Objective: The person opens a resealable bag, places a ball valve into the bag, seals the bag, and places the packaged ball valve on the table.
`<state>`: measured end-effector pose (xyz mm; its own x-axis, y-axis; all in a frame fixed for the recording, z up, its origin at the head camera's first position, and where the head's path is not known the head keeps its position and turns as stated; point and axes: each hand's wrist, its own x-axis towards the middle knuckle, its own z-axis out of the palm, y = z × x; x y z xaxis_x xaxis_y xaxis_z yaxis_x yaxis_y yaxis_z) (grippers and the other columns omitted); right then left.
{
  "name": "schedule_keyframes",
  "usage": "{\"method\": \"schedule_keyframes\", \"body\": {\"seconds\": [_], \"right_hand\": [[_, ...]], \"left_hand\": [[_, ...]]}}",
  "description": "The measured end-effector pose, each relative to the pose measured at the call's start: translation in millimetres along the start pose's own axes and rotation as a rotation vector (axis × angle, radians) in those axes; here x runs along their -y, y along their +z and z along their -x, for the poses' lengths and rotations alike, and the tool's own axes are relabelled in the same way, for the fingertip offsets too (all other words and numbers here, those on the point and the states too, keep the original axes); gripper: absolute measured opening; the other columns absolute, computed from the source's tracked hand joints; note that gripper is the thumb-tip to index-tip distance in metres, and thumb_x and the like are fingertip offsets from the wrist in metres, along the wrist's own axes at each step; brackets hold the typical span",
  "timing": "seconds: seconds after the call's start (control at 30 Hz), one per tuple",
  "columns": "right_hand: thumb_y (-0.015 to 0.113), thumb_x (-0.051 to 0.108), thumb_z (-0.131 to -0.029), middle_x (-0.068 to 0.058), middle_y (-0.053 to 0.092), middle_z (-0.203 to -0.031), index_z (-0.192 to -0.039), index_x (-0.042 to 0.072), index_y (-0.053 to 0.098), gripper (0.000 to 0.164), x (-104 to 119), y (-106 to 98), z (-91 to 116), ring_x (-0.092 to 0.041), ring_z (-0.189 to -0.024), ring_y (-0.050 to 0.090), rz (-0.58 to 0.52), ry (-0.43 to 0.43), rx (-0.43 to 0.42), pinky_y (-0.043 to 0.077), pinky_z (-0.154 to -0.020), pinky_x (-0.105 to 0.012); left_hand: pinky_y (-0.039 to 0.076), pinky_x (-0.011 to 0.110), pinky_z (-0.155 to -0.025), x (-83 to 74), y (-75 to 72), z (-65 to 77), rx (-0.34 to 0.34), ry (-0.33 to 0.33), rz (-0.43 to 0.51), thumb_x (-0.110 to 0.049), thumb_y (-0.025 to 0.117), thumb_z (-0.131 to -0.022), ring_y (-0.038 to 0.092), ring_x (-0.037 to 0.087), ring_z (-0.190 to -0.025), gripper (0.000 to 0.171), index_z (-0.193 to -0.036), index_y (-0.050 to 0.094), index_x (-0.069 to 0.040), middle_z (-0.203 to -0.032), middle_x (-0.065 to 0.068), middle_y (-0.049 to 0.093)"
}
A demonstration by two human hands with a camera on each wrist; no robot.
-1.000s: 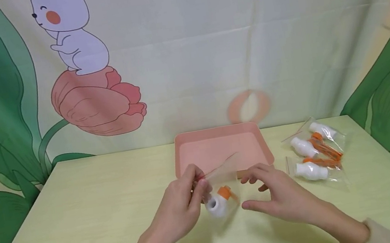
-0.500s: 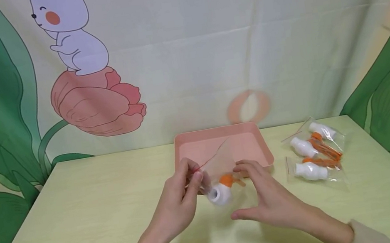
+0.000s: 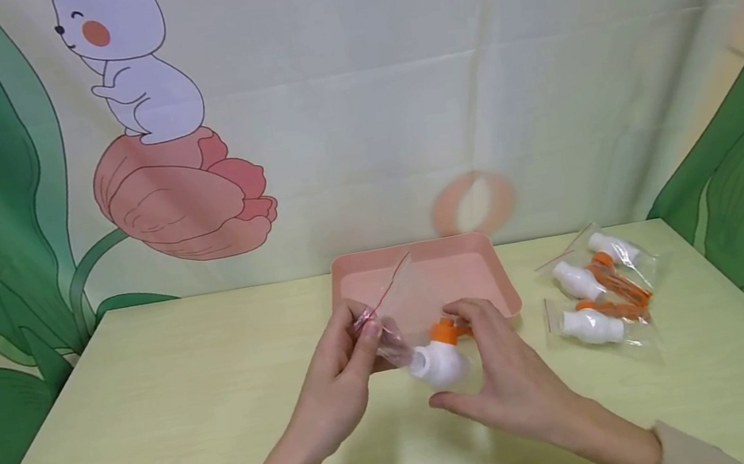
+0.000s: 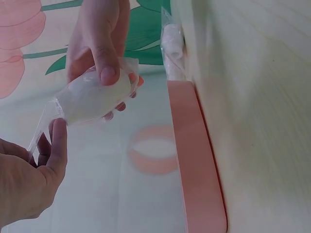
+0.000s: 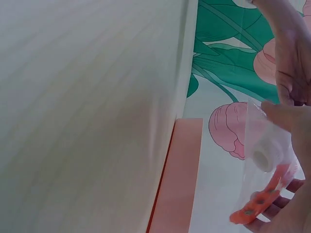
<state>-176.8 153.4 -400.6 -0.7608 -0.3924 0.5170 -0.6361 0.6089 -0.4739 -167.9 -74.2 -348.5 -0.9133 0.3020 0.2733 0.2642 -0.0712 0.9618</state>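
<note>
In the head view my left hand (image 3: 337,373) pinches the red-lined top corner of a clear zip bag (image 3: 399,292) above the table. Inside the bag are a white, bulb-shaped plastic piece (image 3: 444,364) with an open neck and an orange part (image 3: 443,331). In the right wrist view that orange part (image 5: 260,201) is a strip with holes. My right hand (image 3: 517,379) curls round the bag's lower end, fingers by the orange part and thumb below the white piece. In the left wrist view the right thumb overlaps the white piece (image 4: 97,97), fingertips showing beneath.
A pink tray (image 3: 421,251) stands behind the hands at the table's back edge. On the right lie several clear bags with white pieces (image 3: 594,327) and orange strips (image 3: 618,285). A printed curtain (image 3: 339,108) hangs behind the pale table (image 3: 172,390).
The bag has risen and tilted, its contents shifting right towards my right hand. My right hand has moved left and closer round the bag. The left hand has risen slightly, still pinching the top.
</note>
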Motion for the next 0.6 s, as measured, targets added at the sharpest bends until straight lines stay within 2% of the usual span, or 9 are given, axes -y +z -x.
{"method": "schedule_keyframes", "body": {"seconds": [0.23,0.43,0.6], "right_hand": [[0.095,0.028,-0.070,-0.002,0.056,-0.125,-0.133,0.006,0.051,0.080,-2,-5,1,-0.017,-0.112,0.057,0.109,-0.068,-0.042,0.054,-0.093,-0.037],[0.095,0.030,-0.068,0.000,0.061,-0.117,-0.129,0.006,0.055,0.077,-5,-12,6,-0.016,-0.106,0.061,0.173,-0.082,0.000,0.056,-0.088,-0.036],[0.095,0.029,-0.068,0.003,0.063,-0.113,-0.132,0.007,0.056,0.079,-9,-18,13,-0.013,-0.097,0.063,0.211,-0.097,0.042,0.057,-0.078,-0.033]], "left_hand": [[0.059,0.039,-0.088,3.9,2.9,1.1,-0.009,-0.030,0.004,-0.005,0.041,-0.111,0.068,0.033,-0.101,0.010,-0.108,0.047,0.003,-0.107,0.021,0.060],[0.059,0.041,-0.088,9.0,6.0,1.8,0.030,-0.039,0.000,-0.006,0.043,-0.111,0.064,0.035,-0.105,0.010,-0.109,0.047,0.003,-0.108,0.022,0.058],[0.058,0.041,-0.088,12.2,6.7,3.6,0.073,-0.083,0.010,-0.006,0.045,-0.110,0.065,0.034,-0.104,0.010,-0.108,0.047,0.003,-0.107,0.022,0.058]]}}
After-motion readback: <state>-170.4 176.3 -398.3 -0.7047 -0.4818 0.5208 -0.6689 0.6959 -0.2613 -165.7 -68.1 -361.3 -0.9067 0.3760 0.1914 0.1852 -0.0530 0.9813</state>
